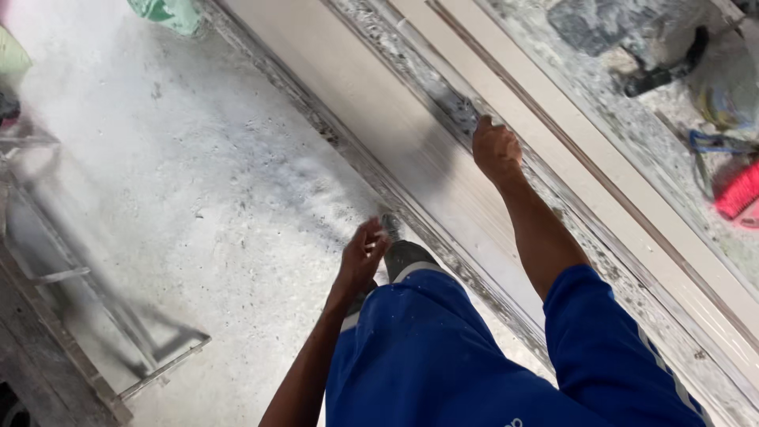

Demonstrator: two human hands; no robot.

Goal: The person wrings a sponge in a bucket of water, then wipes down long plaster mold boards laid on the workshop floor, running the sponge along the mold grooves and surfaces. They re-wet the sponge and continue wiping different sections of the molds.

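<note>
Right hand point(496, 149) is out ahead on a straight arm, fingers curled shut around a small dark tool point(466, 116), too blurred to say what kind. The tool's tip presses into the gritty grey channel point(411, 55) that runs between two pale frame rails point(371, 103), directly in front of the knuckles. Left hand point(362, 257) hangs lower and closer to the body, fingers loosely bunched together; whether anything sits inside them, I cannot tell. Just beside that hand, on its right, the dark toe of a shoe point(407, 255) pokes out below the blue trousers point(419, 348), planted at the edge of the near rail. Off to the left of the left hand, the dusty white floor point(198, 182) spreads wide, with a metal frame point(95, 316) lying well apart. Far beyond the right hand, past the rails, a pink brush point(737, 192) lies among clutter.
</note>
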